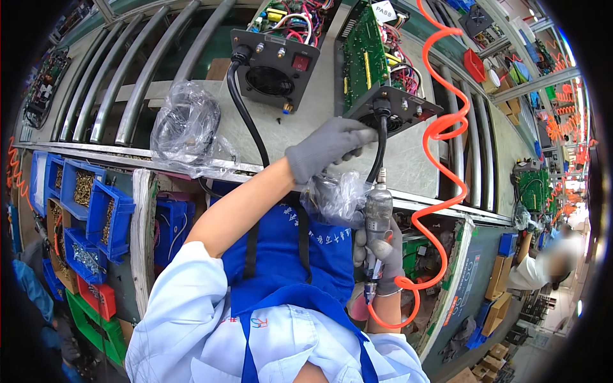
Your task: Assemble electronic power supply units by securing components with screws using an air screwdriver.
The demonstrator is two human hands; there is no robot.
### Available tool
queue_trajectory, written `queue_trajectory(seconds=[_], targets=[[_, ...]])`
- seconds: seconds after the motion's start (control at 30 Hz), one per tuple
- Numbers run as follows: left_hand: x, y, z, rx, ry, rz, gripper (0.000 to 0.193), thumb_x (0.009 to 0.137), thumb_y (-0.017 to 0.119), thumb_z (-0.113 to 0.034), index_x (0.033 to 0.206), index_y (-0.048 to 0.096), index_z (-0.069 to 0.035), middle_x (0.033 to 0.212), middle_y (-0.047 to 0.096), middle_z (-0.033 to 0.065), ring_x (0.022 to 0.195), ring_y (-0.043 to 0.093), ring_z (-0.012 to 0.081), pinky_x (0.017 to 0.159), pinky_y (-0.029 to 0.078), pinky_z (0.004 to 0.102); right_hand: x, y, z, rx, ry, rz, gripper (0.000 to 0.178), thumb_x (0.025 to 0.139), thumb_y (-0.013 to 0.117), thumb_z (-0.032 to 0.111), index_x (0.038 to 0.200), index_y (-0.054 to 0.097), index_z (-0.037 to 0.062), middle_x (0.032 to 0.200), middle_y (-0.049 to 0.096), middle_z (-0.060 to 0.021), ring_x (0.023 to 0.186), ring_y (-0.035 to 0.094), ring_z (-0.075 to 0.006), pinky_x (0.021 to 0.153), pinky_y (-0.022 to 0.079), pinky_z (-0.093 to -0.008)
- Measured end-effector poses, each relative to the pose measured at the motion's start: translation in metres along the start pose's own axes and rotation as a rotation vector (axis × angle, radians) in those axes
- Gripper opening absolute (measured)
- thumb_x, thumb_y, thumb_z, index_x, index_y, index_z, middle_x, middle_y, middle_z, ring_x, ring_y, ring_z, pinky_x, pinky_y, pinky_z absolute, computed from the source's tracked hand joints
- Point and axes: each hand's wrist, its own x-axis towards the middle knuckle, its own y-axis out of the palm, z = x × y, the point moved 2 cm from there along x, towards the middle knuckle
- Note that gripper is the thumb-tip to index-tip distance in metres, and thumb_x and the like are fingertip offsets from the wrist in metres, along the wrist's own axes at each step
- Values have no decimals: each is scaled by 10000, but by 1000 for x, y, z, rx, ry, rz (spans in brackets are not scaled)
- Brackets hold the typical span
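Note:
My left hand (pixel 332 145), in a grey glove, reaches over the work surface to the right-hand unit (pixel 394 105). Its fingers are curled together by the panel's fan opening, beside the black power cable (pixel 382 143); whatever they pinch is hidden. Close to my body, my gloved right hand (pixel 383 249) is wrapped round an air screwdriver (pixel 379 210), its tip pointing away from me. An orange coiled air hose (pixel 421 236) runs from the tool's rear end. Below my left hand lies a crumpled clear plastic bag (pixel 338 199).
A second unit (pixel 271 70) with a red switch and plugged-in cable stands to the left. Beside it lies a bagged black cable (pixel 186 121). Metal rollers (pixel 137 76) flank the work surface. Blue bins (pixel 83 188) of screws sit at left. A person (pixel 543 268) is at far right.

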Motion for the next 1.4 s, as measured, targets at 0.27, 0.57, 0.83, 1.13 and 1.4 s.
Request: queue_trajectory(seconds=[0.27, 0.57, 0.83, 1.13, 1.4], targets=[[26, -1, 12, -287, 36, -61, 248, 936, 592, -288, 981, 679, -59, 681, 541, -22, 521, 445, 30, 420, 336, 177, 6, -1, 12, 45, 63, 34, 746, 665, 811, 271, 1240, 440, -26, 781, 601, -107, 550, 614, -181, 465, 524, -296], [33, -1, 16, -286, 37, -101, 305, 905, 652, -334, 963, 676, -36, 679, 563, -4, 511, 459, 35, 414, 352, 185, 8, 1, 16, 106, 38, 61, 688, 684, 789, 306, 1194, 465, -23, 784, 589, -107, 542, 606, -168, 449, 520, -282], [26, -1, 14, -293, 48, -134, 300, 894, 669, -334, 958, 680, -41, 673, 561, -5, 512, 462, 34, 418, 356, 183, 8, 3, 17, 119, 36, 74, 642, 711, 765, 306, 1184, 472, -14, 779, 579, -107, 534, 591, -167, 432, 502, -277], [30, 6, 18, -484, 26, -72, 292, 907, 643, -356, 911, 646, -65, 681, 545, -1, 504, 434, 39, 412, 337, 181, 15, 12, 7, 934, 160, 527, 849, 861, 646, 423, 1420, 262, -88, 746, 427, -44, 492, 420, -112, 383, 363, -239], [39, -2, 14, -993, -118, 130, 158, 946, 569, -251, 877, 560, -109, 652, 489, -22, 441, 346, 24, 326, 236, 154, 10, 9, 12, 581, 98, 308, 766, 849, 628, 411, 1366, 359, -85, 766, 515, -100, 519, 507, -147, 414, 420, -277]])
